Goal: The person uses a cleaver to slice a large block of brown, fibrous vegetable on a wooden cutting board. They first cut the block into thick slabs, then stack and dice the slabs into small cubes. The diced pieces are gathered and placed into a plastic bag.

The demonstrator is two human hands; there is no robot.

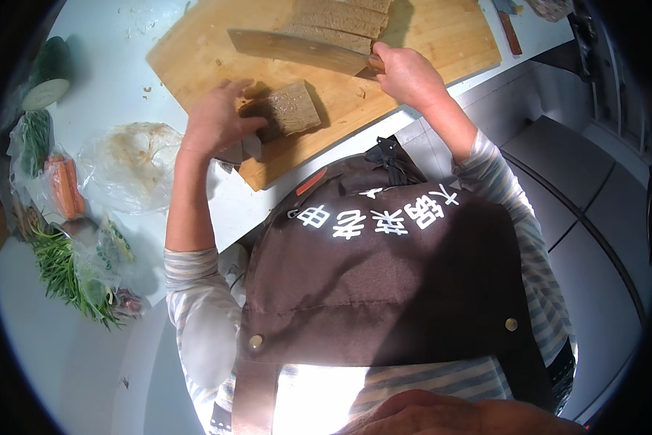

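Observation:
My right hand (411,74) grips the wooden handle of a Chinese cleaver (304,50). Its broad blade reaches leftward above the wooden cutting board (445,32), by several brown, porous slabs of food (336,24) with straight cut edges. A shorter block of similar brown food (290,110) lies near the board's front left edge. Around that block's left end my left hand (220,117) is spread, thumb and fingers apart. The thumb overlaps the block's edge; whether it presses on it, I cannot tell.
Left of the board lie a crumpled clear plastic bag (135,163), bagged carrots (65,185), a cut green-skinned gourd (46,95) and leafy greens (59,266). A knife with a brown handle (509,32) rests past the board's right corner. The white table edge (282,190) runs before my apron.

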